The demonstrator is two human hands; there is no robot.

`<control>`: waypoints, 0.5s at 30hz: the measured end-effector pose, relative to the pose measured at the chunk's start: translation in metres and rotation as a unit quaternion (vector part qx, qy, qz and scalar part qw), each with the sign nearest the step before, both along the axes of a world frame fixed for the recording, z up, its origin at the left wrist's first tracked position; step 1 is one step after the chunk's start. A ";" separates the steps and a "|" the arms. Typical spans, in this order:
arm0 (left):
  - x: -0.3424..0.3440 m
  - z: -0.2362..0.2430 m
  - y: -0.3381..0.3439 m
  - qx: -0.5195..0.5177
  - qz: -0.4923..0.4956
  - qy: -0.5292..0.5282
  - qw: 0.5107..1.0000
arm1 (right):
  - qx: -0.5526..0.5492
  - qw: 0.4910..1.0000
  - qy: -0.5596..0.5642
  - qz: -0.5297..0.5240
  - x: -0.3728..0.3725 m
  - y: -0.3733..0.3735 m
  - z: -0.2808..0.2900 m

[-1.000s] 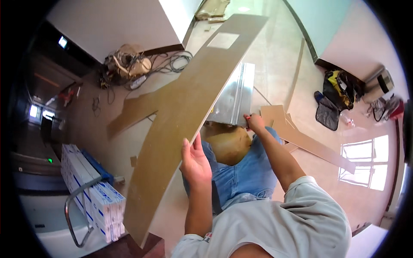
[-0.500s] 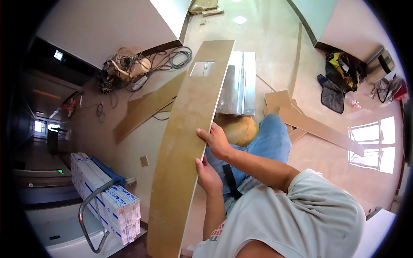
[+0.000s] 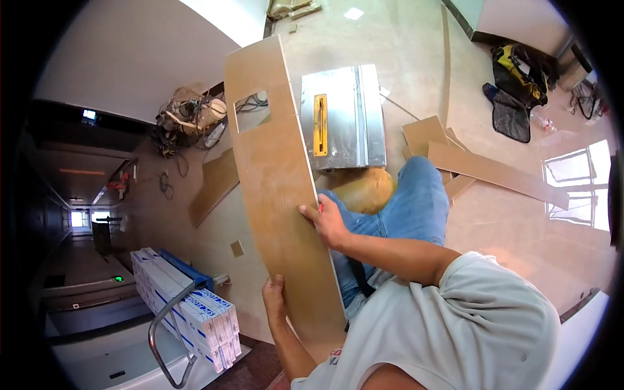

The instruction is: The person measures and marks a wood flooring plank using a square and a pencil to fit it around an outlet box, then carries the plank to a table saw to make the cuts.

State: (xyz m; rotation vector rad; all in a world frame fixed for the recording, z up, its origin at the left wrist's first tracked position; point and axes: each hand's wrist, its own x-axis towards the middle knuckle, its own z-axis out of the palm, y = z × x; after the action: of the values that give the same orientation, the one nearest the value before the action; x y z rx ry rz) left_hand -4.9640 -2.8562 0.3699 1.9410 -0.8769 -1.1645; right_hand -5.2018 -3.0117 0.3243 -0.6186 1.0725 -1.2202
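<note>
A long tan board (image 3: 276, 195) with a rectangular cut-out near its far end slants across in front of me. My right hand (image 3: 328, 224) grips its right edge, thumb on the top face; a small red thing, its kind unclear, shows between the fingers. My left hand (image 3: 275, 299) holds the left edge closer to my body, thumb on top and the other fingers hidden below. Just right of the board stands a table saw (image 3: 344, 117) with a metal top and a yellow slotted insert (image 3: 320, 127). A rounded yellowish thing (image 3: 364, 190) sits at its near side, by my knee.
Board offcuts (image 3: 497, 170) lie on the floor at right, another strip (image 3: 218, 188) at left. Farther left are a machine with coiled cables (image 3: 188, 117) and stacked long cartons (image 3: 185, 305) beside a bent metal tube. A black-and-yellow tool bag (image 3: 520, 78) rests far right.
The board's far end has swung left, uncovering the saw's yellow insert. My left hand has gone from the board's right edge to its left edge; my right hand keeps its grip.
</note>
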 end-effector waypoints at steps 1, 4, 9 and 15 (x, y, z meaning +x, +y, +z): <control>-0.008 -0.001 0.002 -0.018 -0.018 0.009 1.000 | 0.013 0.999 0.044 0.019 -0.003 0.002 0.002; 0.003 -0.021 0.002 -0.017 -0.016 0.008 1.000 | 0.014 0.999 0.042 -0.002 -0.001 0.002 0.013; -0.015 -0.003 -0.018 -0.061 -0.005 0.004 0.998 | 0.045 0.997 0.056 -0.037 0.002 -0.001 -0.016; 0.006 -0.009 -0.033 -0.036 -0.004 -0.053 0.998 | 0.057 0.993 0.074 -0.066 0.026 -0.008 -0.055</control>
State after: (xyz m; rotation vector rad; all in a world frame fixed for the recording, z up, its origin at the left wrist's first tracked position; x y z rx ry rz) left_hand -4.9582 -2.8889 0.3605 1.9563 -0.9699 -1.0275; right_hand -5.1755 -3.0200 0.2688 -0.5639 1.3166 -1.2318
